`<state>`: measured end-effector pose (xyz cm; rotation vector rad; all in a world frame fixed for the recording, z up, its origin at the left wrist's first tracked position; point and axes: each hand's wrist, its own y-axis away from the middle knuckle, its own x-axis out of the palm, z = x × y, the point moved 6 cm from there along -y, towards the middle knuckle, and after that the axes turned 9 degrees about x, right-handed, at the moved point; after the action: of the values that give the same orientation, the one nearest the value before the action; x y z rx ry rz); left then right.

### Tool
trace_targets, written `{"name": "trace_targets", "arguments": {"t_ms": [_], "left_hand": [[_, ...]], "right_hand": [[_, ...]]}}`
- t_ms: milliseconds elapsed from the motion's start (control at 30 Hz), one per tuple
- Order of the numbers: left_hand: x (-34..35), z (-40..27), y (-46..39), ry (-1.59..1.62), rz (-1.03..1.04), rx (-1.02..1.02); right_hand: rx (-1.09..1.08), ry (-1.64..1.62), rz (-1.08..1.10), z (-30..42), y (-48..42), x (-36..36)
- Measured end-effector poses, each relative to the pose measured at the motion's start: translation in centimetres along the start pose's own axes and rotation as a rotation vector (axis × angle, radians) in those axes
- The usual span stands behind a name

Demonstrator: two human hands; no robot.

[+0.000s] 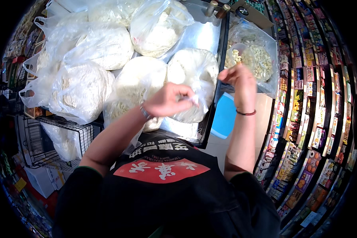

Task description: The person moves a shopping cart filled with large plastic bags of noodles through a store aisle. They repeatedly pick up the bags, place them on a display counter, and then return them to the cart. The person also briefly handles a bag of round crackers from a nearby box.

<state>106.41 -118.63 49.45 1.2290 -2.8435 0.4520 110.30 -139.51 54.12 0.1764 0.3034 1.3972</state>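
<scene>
My left hand (170,100) pinches whitish plastic at the gathered top of a clear plastic bag (193,65), which holds pale, rounded contents. Motion blur softens its fingertips. To the right, my right hand (239,79) is raised past the dark table edge, fingers bent and blurred; whether it holds anything is unclear. Just beyond it sits a clear plastic-lined bin (269,49) with small pale pieces and a clear round cup (241,55). Close to my left wrist rests another bag of pale, noodle-like strands (142,74), partly covered by my forearm.
More full plastic bags (80,89) crowd the metal tabletop (181,128) at left. Two capped bottles (216,11) stand at its far right corner. A blue panel (224,116) lies below the table edge. Packaged-goods shelves (306,119) rise at right; a wire basket (83,134) hangs lower left.
</scene>
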Motion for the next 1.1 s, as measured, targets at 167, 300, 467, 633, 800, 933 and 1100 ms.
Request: {"name": "trace_targets", "arguments": {"t_ms": [167, 300, 467, 633, 800, 933, 1100], "left_hand": [[0.8, -7.2, 1.1, -0.058, 0.075, 0.28], [-2.3, -1.8, 1.5, 0.16, -0.216, -0.028], [-1.0, 0.0, -4.3, -0.58, -0.062, -0.028], [-0.9, 4.0, -8.9, -0.634, -0.166, 0.103], [-2.1, 7.1, -11.4, 0.48, -0.668, -0.154], [-2.1, 4.2, -13.0, 0.635, -0.709, -0.224], [-6.1, 4.3, -17.0, 0.63, -0.679, -0.121]], "right_hand": [[0.191, 0.265, 0.56, -5.5, 5.4, 5.2], [0.15, -0.097, 0.536, -3.4, 6.6, 2.8], [0.094, 0.046, 0.539, -2.3, 7.5, 2.8], [-0.32, 0.494, -0.081, -4.6, 7.8, 0.2], [-0.114, 0.95, -0.02, -13.1, 9.0, 3.1], [-0.115, 1.104, -0.127, -14.2, 6.7, 5.1], [-0.239, 1.063, -0.231, -12.9, 1.5, 4.8]]}}
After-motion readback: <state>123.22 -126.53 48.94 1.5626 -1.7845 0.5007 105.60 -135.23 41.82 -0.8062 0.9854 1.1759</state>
